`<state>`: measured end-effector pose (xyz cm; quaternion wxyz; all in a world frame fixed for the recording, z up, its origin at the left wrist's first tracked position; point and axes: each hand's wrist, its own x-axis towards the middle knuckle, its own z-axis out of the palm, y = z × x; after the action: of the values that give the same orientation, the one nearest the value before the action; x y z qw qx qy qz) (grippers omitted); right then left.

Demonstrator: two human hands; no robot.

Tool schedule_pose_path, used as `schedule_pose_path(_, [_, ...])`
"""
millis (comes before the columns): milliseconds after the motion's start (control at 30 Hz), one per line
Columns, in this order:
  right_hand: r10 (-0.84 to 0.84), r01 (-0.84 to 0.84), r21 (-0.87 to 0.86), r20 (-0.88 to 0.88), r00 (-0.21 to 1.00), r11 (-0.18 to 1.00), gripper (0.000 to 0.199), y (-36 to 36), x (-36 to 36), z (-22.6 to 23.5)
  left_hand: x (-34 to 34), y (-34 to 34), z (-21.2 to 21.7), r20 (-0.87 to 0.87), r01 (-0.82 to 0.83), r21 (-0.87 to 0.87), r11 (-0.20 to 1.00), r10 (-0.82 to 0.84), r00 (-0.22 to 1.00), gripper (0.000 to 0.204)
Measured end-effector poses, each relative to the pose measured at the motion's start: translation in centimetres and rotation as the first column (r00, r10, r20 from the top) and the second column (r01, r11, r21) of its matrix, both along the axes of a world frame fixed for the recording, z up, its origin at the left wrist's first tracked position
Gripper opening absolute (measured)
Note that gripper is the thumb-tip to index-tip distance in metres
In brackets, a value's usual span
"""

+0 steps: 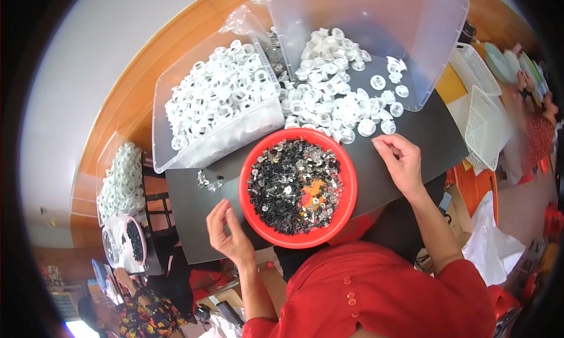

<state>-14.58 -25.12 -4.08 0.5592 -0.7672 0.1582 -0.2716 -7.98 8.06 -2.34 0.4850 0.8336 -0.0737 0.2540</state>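
A red round basin [349,214] stands on the dark table, filled with small black and clear plastic pieces [273,191]; an orange-yellow patch shows among them. My left hand [229,232] is held by the basin's left rim, its fingers loosely bent and apart from the thumb, with nothing seen in it. On the other side, my right hand [403,163] hovers over the table, thumb and forefinger tips together; whether a small piece is between them cannot be made out. Just beyond it lies a loose spread of white round plastic parts [335,100].
A clear bin [229,147] full of white ring-shaped parts stands left of the spread. Another clear bin [405,50] lies tipped behind it. A few small clear pieces [210,182] rest left of the basin. White baskets [484,126] are at right; another person [147,308] sits at lower left.
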Motion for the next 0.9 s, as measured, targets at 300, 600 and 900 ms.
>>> schedule_pose_path(300, [0.265, -0.092, -0.808, 0.081, 0.961, 0.581, 0.013, 1.1, 8.1, 5.4, -1.2, 2.0, -2.0, -0.045, -0.06, 0.261, 0.963, 0.075, 0.996, 0.014])
schedule_pose_path(600, [0.441, 0.083, -0.977, -0.011, 0.897, -0.195, 0.014, 1.9, 22.2, 2.1, -0.9, 1.7, -2.4, -0.007, -0.04, 0.31, 0.95, 0.044, 0.999, 0.013])
schedule_pose_path(900, [0.205, -0.255, -0.91, -0.332, 0.921, -0.328, 0.02, 2.6, 26.7, 0.5, -1.0, 2.0, -2.2, 0.006, -0.051, 0.318, 0.947, 0.052, 0.999, 0.012])
